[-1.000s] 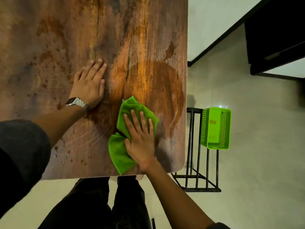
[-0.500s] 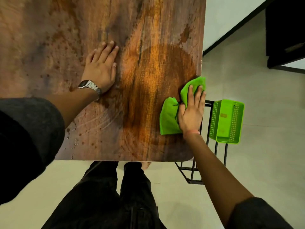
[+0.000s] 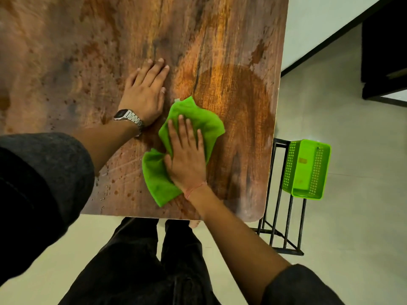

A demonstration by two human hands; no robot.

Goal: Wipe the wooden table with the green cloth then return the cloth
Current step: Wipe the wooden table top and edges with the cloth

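- Green cloth (image 3: pixel 193 119): we log it crumpled on the wooden desk (image 3: pixel 66 51), near the front right corner.
- Right hand (image 3: pixel 187 159): flat on the cloth, fingers (image 3: pixel 181 126) extended, pressing rather than gripping.
- Left hand (image 3: pixel 145 93): we note it palm down, fingers spread, just beside the cloth.
- Green basket (image 3: pixel 308 170): on a black rack beside the desk.

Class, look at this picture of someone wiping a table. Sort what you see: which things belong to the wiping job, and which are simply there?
Part of the job:
- green cloth, pressed flat under the right hand
- wooden table
- left hand, resting flat on the table

Simply there:
- green basket beside the table, though it may be where the cloth is kept
- black metal stand
- wristwatch
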